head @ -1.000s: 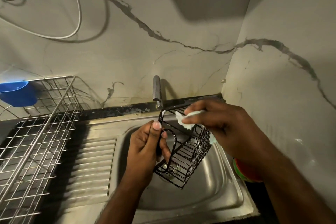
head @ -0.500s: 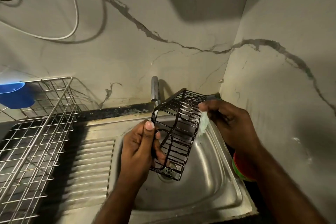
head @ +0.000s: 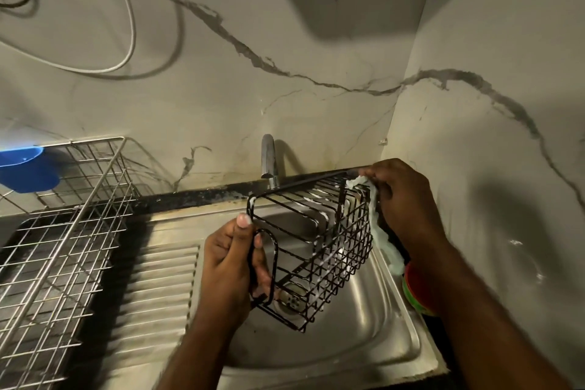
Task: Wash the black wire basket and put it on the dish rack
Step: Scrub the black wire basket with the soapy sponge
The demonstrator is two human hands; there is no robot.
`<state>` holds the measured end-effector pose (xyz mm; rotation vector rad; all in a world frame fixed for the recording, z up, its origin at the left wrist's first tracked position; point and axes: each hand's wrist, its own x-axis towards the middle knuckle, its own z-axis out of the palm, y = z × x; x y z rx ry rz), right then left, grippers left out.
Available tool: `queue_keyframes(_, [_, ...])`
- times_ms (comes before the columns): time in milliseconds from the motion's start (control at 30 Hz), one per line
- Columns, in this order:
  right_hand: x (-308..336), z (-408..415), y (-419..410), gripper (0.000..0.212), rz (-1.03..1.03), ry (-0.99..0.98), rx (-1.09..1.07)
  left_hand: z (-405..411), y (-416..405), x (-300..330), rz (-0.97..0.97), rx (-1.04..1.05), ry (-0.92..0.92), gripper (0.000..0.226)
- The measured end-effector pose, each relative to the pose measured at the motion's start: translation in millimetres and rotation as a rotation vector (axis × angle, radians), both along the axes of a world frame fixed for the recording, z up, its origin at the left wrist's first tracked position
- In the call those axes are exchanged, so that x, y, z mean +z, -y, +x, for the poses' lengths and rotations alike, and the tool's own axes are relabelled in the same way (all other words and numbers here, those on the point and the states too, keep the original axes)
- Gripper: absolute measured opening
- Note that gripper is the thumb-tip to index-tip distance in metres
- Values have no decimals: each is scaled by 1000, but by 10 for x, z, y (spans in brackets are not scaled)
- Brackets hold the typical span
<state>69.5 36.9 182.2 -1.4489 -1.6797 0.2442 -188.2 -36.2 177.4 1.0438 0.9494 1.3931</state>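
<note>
While the black wire basket [head: 311, 241] is held tilted above the sink [head: 364, 342], its looped handle is gripped by the left hand [head: 229, 266]. A soapy white cloth [head: 375, 225] is pinched by the right hand [head: 402, 203] against the basket's far end. The dish rack [head: 60, 237] stands at the sink's left edge.

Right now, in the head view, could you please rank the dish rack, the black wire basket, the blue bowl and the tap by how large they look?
1. dish rack, though cut off by the frame
2. black wire basket
3. blue bowl, only partly in view
4. tap
</note>
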Motion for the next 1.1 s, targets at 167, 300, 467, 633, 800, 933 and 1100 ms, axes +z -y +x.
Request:
queue_keyframes(167, [-17, -30, 96, 34, 16, -32, -156, 14, -41, 68, -99, 50, 117, 46])
queue_keyframes(300, [-159, -7, 154, 53, -69, -173, -293, -22, -50, 123, -140, 36, 268, 49])
queue_keyframes(467, [-166, -3, 103, 25, -231, -369, -359, -62, -102, 90, -220, 64, 376, 43])
queue_keyframes(633, [12, 48, 103, 21, -334, -731, -219, -140, -208, 18, -413, 81, 538, 41])
queue_keyframes(800, [177, -69, 267, 29, -18, -260, -127, -174, -302, -101, -510, 107, 616, 42])
queue_keyframes(933, [200, -443, 489, 31, 52, 143, 28, -128, -323, -135, -486, 125, 593, 54])
queue_keyframes(1100, [288, -616, 752, 36, -52, 91, 304, -199, -345, -156, -475, 161, 620, 45])
